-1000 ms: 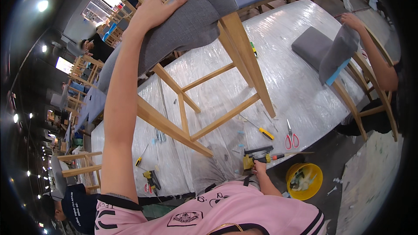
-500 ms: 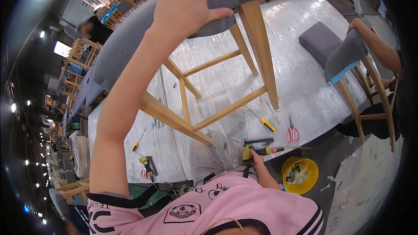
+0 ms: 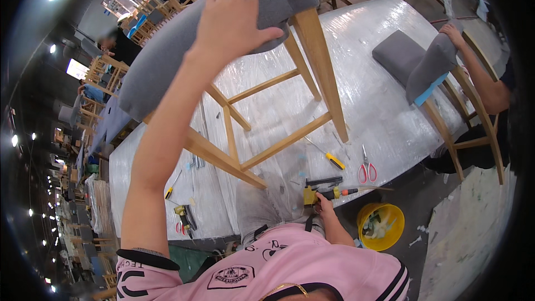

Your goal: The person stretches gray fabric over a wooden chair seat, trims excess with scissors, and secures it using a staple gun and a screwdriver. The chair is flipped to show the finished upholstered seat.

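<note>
A grey upholstered chair [image 3: 167, 50] with pale wooden legs stands over the plastic-covered table [image 3: 368, 78], filling the upper middle. My left hand [image 3: 228, 28] lies on its grey fabric near where seat and backrest meet, fingers and thumb spread. Down by my lap, my right hand [image 3: 323, 204] is closed round the grip of a black and yellow staple gun [image 3: 310, 195], with an orange fitting and air hose at its end. The staple gun is apart from the chair.
On the table lie a yellow-handled screwdriver [image 3: 334, 160], red-handled scissors [image 3: 367, 173], a second screwdriver [image 3: 169, 193] and another staple gun [image 3: 185, 217]. A yellow bucket [image 3: 381, 227] holds scraps. At right, another person's hand [image 3: 452, 34] rests on a second grey chair [image 3: 432, 64].
The whole view has shifted slightly, and the chair appears a little further left. My left hand stays on the fabric and my right keeps the staple gun. The other person's chair has shifted slightly.
</note>
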